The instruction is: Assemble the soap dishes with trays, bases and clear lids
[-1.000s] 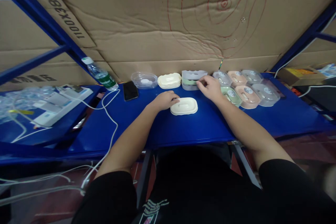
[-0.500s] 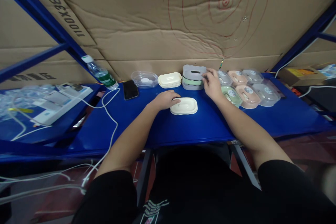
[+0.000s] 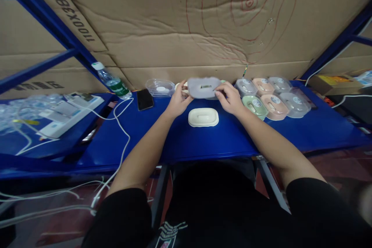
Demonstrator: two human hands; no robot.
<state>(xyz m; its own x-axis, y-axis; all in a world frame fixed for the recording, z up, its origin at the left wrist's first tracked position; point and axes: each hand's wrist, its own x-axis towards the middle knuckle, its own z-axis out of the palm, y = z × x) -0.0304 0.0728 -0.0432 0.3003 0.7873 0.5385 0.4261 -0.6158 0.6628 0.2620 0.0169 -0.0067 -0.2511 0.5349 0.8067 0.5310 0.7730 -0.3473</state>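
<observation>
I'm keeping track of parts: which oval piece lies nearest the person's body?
The cream piece lying by itself on the blue table, in front of the others; the grey piece is held up between left hand and right hand.

The slotted piece (image 3: 196, 88) is pale grey, perhaps tinged with lilac; blur makes the shade uncertain. The dish (image 3: 203, 117) is plain cream, on a solid blue surface (image 3: 203, 145) that matches the blue frame (image 3: 43, 11). Among the lidded boxes (image 3: 274, 110), three are grey, two soft pink and one light green, with white round stickers. The tub (image 3: 152, 85) is clear with a white patch. The bottle (image 3: 116, 86) has a green label and white cap; the phone (image 3: 144, 99) is black, the cable (image 3: 128, 139) white. Brown cardboard (image 3: 130, 46) bears red, uneven rings (image 3: 249, 4) and black lettering (image 3: 69, 13). The black shirt (image 3: 209, 201) carries white print.
</observation>
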